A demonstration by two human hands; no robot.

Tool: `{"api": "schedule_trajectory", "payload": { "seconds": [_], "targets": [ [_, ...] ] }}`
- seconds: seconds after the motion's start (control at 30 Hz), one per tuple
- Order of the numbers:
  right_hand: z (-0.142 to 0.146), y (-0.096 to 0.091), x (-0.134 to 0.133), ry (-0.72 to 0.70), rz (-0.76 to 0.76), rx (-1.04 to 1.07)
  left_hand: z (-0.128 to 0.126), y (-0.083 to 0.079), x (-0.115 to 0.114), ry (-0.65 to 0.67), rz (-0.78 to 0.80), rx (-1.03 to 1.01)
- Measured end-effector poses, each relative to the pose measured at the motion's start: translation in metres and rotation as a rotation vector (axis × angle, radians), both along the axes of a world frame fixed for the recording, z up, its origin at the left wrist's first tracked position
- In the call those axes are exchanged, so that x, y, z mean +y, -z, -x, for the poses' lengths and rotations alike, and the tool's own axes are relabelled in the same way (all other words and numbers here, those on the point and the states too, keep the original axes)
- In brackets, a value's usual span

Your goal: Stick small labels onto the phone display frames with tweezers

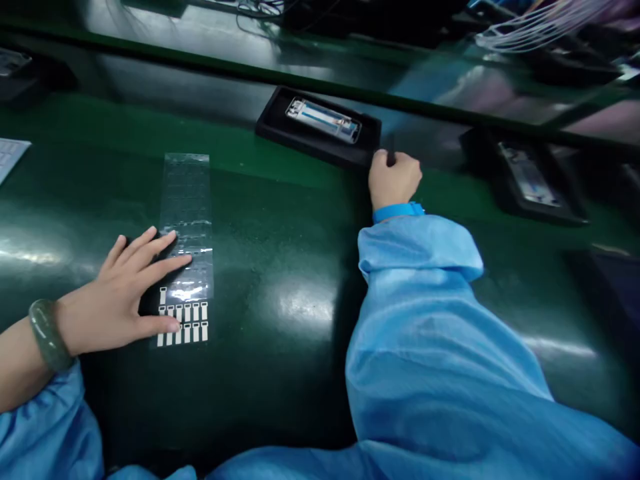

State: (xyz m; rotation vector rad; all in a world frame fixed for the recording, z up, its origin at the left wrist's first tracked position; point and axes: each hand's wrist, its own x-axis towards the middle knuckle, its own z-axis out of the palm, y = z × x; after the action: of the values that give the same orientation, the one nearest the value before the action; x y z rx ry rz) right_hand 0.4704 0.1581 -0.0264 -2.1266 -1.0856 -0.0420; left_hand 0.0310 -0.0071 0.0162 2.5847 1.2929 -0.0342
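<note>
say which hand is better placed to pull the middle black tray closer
Likely the right hand: it is at the right end of the black tray; the left hand lies across the clear sheet.

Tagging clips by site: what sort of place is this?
Probably an electronics assembly workshop: a phone-like metal frame lies in a black tray, the left hand rests on a clear sheet with white tabs, and white cables show at back right.
</note>
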Motion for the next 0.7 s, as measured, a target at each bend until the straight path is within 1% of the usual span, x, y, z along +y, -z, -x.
{"api": "schedule_trajectory", "payload": {
  "seconds": [0.07, 0.1, 0.13, 0.2, 0.23, 0.27, 0.3, 0.37, 0.4, 0.47, 0.53, 0.6, 0.7],
  "targets": [
    [0.010, -0.002, -0.002, -0.061, -0.071, -0.030, -0.004, 0.002, -0.003, 0.030, -0.006, 0.034],
    [0.016, -0.003, -0.006, -0.118, -0.127, -0.052, -0.005, 0.003, -0.004, 0.032, -0.015, 0.046],
    [0.022, -0.004, -0.012, -0.192, -0.197, -0.077, -0.007, 0.004, -0.005, 0.030, -0.025, 0.054],
    [0.039, -0.006, -0.026, -0.404, -0.399, -0.108, -0.011, 0.006, -0.006, 0.022, -0.043, 0.056],
    [0.051, -0.007, -0.034, -0.488, -0.466, -0.089, -0.012, 0.006, -0.006, 0.019, -0.050, 0.054],
    [0.066, -0.009, -0.043, -0.540, -0.475, -0.022, -0.013, 0.007, -0.007, 0.017, -0.057, 0.050],
    [0.082, -0.012, -0.053, -0.599, -0.433, 0.097, -0.014, 0.008, -0.007, 0.014, -0.063, 0.047],
    [0.119, -0.020, -0.075, -0.755, -0.323, 0.422, -0.017, 0.009, -0.008, 0.004, -0.075, 0.044],
    [0.138, -0.025, -0.087, -0.843, -0.251, 0.595, -0.018, 0.009, -0.008, -0.002, -0.082, 0.043],
    [0.170, -0.035, -0.114, -0.957, -0.074, 0.919, -0.021, 0.010, -0.008, -0.014, -0.096, 0.040],
    [0.192, -0.044, -0.138, -1.073, 0.095, 1.157, -0.025, 0.010, -0.009, -0.023, -0.106, 0.030],
    [0.205, -0.048, -0.156, -1.156, 0.184, 1.235, -0.027, 0.011, -0.010, -0.035, -0.109, 0.010],
    [0.213, -0.047, -0.169, -1.167, 0.245, 1.220, -0.030, 0.013, -0.010, -0.062, -0.115, -0.028]
  ]
}}
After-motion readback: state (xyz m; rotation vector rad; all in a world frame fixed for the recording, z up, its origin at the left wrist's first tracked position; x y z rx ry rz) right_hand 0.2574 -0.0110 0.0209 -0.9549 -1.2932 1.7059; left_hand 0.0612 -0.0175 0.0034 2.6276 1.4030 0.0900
